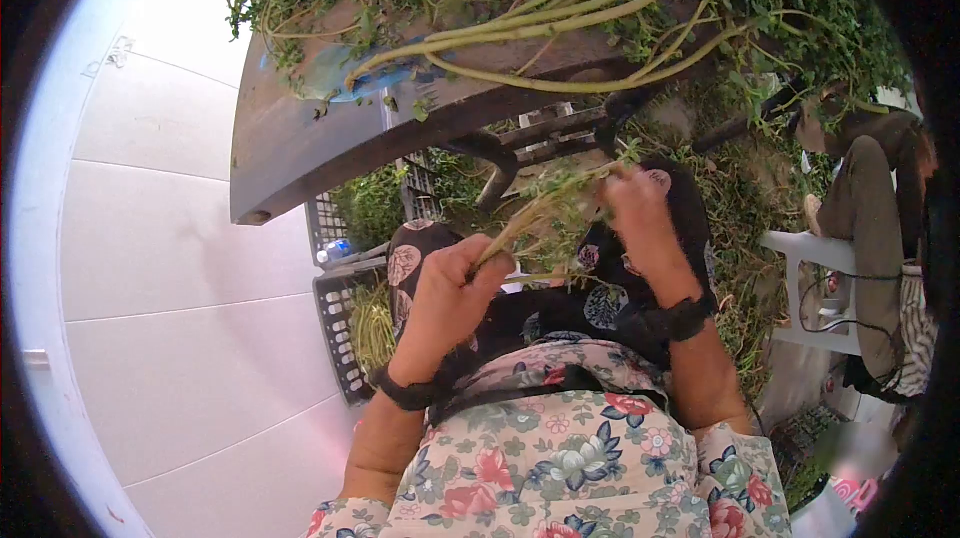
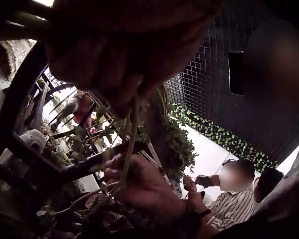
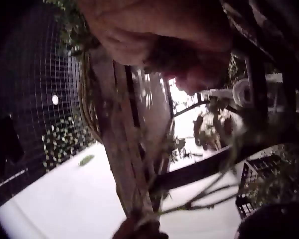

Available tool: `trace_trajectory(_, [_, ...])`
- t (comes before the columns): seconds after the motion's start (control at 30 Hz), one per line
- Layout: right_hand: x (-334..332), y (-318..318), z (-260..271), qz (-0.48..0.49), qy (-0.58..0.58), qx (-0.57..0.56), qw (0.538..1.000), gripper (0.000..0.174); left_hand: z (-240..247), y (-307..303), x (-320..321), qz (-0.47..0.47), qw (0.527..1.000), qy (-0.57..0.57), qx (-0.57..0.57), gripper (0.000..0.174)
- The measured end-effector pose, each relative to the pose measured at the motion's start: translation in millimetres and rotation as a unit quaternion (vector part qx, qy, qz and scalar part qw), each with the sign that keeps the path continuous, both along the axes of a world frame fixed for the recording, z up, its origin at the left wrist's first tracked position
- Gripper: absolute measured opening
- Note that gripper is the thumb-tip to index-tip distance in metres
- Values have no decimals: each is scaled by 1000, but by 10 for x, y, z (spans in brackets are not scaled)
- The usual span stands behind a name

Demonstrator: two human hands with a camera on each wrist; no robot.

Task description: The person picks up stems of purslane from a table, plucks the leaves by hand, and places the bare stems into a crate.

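In the upper half of your head view, a dark brown wooden tabletop [image 1: 300, 153] carries long, smooth, yellow-green stems [image 1: 560, 23]. A black perforated plastic crate [image 1: 334, 338] stands left of centre. Mid-frame, a slender bunch of leafy green stalks [image 1: 535, 215] slants between your separated hands. Your left hand [image 1: 452, 288] grips its lower-left end; your right hand [image 1: 645, 218] is at its upper-right end, too blurred to tell whether it pinches.

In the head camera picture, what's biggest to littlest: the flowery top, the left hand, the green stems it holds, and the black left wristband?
1. Flowery top
2. Left hand and green stems: too alike to rank
3. Black left wristband
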State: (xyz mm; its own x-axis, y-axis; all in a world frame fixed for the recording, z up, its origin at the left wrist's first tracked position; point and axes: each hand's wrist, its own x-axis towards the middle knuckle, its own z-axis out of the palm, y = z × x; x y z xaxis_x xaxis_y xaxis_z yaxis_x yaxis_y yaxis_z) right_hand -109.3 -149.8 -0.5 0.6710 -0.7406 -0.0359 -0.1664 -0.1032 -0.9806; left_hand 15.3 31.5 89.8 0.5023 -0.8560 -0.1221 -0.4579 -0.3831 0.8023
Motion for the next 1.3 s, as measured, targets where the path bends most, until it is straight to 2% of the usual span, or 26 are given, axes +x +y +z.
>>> trace_trajectory(0.03, [-76,-136,36,11,-37,153,987,13,-6,22,20,8,1000,4,-11,13])
trace_trajectory(0.07, [-120,-174,76,-10,-133,321,938,12,-35,55,52,20,999,29,-19,13])
trace_trajectory(0.17, [-203,-135,268,-46,-132,399,906,13,-94,109,118,46,995,83,-30,14])
trace_trajectory(0.2, [-245,-156,205,-13,-161,415,896,15,-78,104,122,52,995,87,-27,14])
trace_trajectory(0.3, [-312,-121,173,45,-58,313,947,17,-72,115,138,55,994,89,-19,14])
trace_trajectory(0.37, [-264,-57,261,148,-3,99,984,20,-80,119,144,54,995,84,-24,14])
trace_trajectory(0.4, [-238,-26,304,196,25,-12,980,21,-83,116,147,55,995,80,-31,14])
trace_trajectory(0.5, [-253,76,334,265,105,-78,955,24,-77,136,168,67,994,76,-31,15])
trace_trajectory(0.63, [-232,100,203,253,63,-161,952,24,-64,158,179,62,996,65,-17,16])
trace_trajectory(0.73, [-192,79,177,156,29,-53,986,14,-20,147,106,36,998,47,-15,16])
trace_trajectory(0.8, [-190,-1,167,53,44,119,990,13,-20,174,89,31,998,51,-28,18])
trace_trajectory(0.83, [-217,-61,147,0,50,204,978,12,-21,176,88,27,998,53,-35,19])
trace_trajectory(0.87, [-259,-123,-42,-43,-35,239,969,14,-1,185,103,42,995,85,-33,20])
trace_trajectory(0.97, [-356,-226,-66,-17,-168,442,881,15,98,232,130,89,980,175,-33,24])
trace_trajectory(1.0, [-336,-196,21,-16,-167,446,879,15,122,225,122,102,973,201,-39,25])
trace_trajectory(1.1, [-351,-141,112,90,-163,436,881,15,180,205,116,123,957,258,-53,28])
trace_trajectory(1.2, [-347,-99,228,186,-75,406,891,17,163,214,149,123,954,267,-54,26])
trace_trajectory(1.3, [-259,-5,348,265,25,178,947,23,177,205,157,122,944,301,-59,24])
